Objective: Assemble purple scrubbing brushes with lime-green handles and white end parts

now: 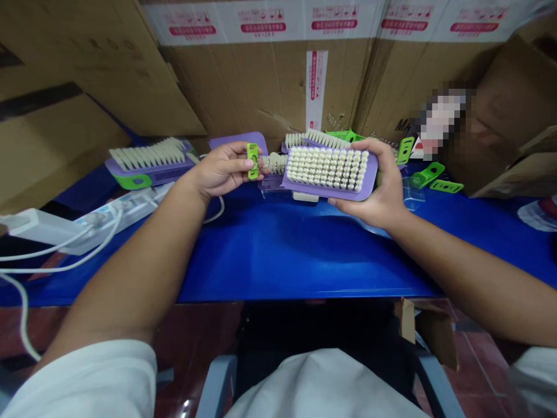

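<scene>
My right hand [380,186] is closed around the right end of a purple brush head [328,168], its cream bristles facing me. Between thumb and fingers, my left hand [226,168] pinches a small bright green plastic clip [252,161]. A thin metal spring [264,163] sits beside the clip, toward the brush; whether it is attached I cannot tell. A small gap separates the two hands' pieces. Behind the held brush, more cream bristles [326,139] on purple parts show, partly hidden. Another purple brush with a green end [148,159] lies bristles up to the left.
Loose green clips [446,186] and springs [335,122] lie at the back right. A white power strip [117,215] with cables occupies the left of the blue table [304,255]. Cardboard boxes [261,81] wall off the back; an open carton [517,116] stands far right.
</scene>
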A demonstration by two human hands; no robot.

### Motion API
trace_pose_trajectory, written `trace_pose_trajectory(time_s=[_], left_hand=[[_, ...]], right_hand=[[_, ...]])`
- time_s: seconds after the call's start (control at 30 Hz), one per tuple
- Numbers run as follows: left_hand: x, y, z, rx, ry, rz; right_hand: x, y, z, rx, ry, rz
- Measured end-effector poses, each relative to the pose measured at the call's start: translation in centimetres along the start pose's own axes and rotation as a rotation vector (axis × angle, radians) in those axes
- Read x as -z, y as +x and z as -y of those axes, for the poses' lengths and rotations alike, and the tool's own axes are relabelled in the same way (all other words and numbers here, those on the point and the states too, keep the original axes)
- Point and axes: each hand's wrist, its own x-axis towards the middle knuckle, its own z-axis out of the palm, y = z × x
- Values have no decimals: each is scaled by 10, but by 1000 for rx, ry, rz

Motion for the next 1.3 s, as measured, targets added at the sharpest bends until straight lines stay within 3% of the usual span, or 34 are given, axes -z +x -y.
trace_pose_trajectory(time_s=[0.47,0.83,1.0,1.3], left_hand=[[-3,1,-2,131,-64,-55],[5,4,7,120,-26,98],[10,7,9,124,-2,168],[5,2,7,123,28,178]], right_hand=[[6,-2,8,-134,-37,57],[4,-2,3,-76,-28,52],[5,-1,7,-116,-26,71],[4,-4,5,-139,14,63]])
